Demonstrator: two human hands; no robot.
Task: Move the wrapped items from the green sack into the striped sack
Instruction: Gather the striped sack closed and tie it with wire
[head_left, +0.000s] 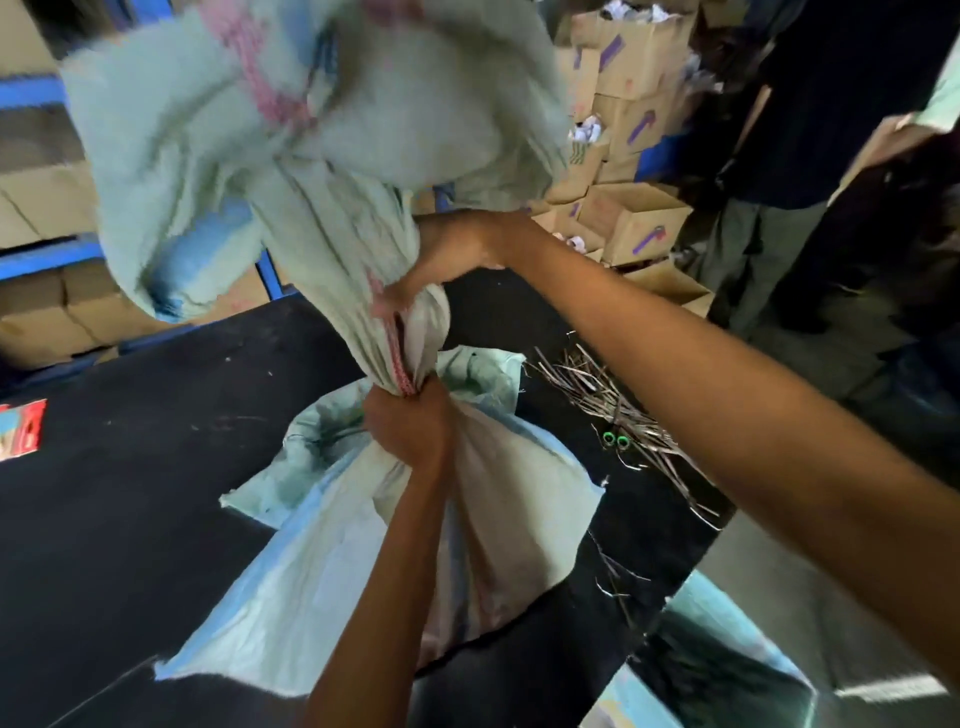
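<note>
The pale green sack (291, 135), with pink markings, is lifted and upended above the black table (130, 493), its body bulging and blurred. Its gathered neck runs down into the mouth of the whitish sack with pale blue stripes (311, 587), which lies on the table. My left hand (408, 431) grips the bunched cloth where the two sacks meet. My right hand (447, 254) grips the green sack's neck higher up. The wrapped items are hidden inside the sacks.
A bundle of thin strips and green-handled scissors (615, 441) lie on the table to the right. Stacked cardboard boxes (639, 223) stand behind, blue shelving (47, 254) to the left. A person (810, 130) stands at the right. Another open sack (727, 654) sits lower right.
</note>
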